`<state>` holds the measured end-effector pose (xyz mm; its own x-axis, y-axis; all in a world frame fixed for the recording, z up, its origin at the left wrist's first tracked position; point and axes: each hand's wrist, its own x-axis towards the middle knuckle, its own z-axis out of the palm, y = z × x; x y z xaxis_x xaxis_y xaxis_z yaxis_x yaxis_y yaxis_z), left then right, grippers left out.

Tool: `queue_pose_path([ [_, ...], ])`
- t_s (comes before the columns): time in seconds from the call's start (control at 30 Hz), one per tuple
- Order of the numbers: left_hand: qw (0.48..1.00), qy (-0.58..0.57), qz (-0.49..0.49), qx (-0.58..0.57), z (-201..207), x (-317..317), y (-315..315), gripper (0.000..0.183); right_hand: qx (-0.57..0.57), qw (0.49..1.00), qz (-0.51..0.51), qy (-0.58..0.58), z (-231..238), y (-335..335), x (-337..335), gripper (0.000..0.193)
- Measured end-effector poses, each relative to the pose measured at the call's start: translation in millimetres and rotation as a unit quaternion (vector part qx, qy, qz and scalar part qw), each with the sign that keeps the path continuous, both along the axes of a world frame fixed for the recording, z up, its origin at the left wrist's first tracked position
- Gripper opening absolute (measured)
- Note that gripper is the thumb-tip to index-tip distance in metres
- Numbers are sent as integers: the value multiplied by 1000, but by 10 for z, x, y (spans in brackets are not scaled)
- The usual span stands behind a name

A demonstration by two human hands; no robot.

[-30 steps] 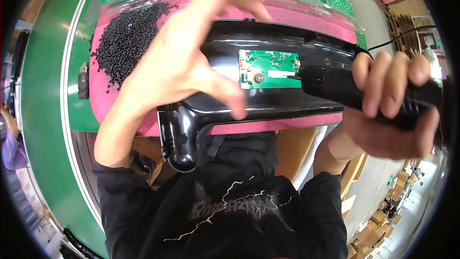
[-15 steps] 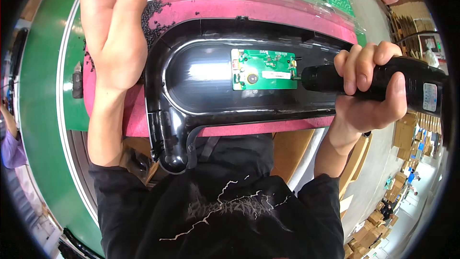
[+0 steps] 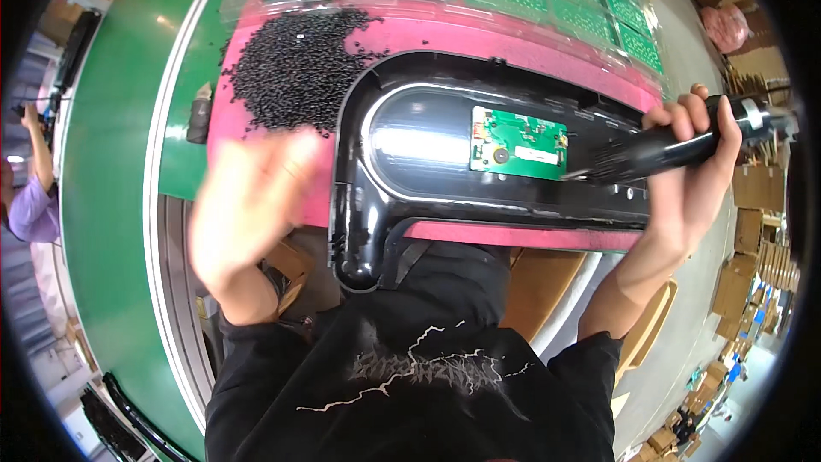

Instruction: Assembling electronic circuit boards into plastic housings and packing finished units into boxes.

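A glossy black plastic housing (image 3: 428,192), shaped like a long shell with a short leg, lies open side up in front of me. Inside it sits a green circuit board (image 3: 534,133) with a white label and a round dark part. My right hand (image 3: 697,133) is wrapped round a black electric screwdriver (image 3: 624,156), whose tip points left, close to the board's lower right corner; whether it touches cannot be made out. My left hand (image 3: 252,205) is smeared by motion, left of the housing and just below a pile of small black screws (image 3: 291,73).
A pink mat (image 3: 410,26) lies under the housing and screws. Behind it, clear trays (image 3: 505,13) hold several green boards. A small dark object (image 3: 199,115) lies on the green surface (image 3: 111,231) at left. Cardboard boxes (image 3: 748,231) stand far right; another person (image 3: 36,205) appears far left.
My left hand has come down and toward me, uncovering the screw pile. The screwdriver has tilted, its tip now lower at the board's right edge. The whole view has shifted.
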<state>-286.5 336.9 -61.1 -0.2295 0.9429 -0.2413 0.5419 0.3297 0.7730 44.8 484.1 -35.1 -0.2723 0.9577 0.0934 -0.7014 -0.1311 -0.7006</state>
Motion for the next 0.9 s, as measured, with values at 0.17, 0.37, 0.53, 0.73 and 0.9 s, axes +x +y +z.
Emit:
queue_pose_path([
  [0.17,990,-133,-43,0,-509,317,-587,42,-115,981,-144,54,20,153,230,50],
  [0.37,713,-689,-128,6,-969,958,-685,53,62,969,-237,-28,69,-144,-78,58],
  [0.53,661,-741,64,95,-548,623,-795,79,329,896,-297,-24,14,-359,277,30],
  [0.73,654,-572,244,430,-376,-311,-828,69,387,783,-475,-106,-214,-624,432,23],
  [0.9,717,-419,248,498,-531,-1072,-882,59,250,772,-544,-214,-617,-625,610,30],
])
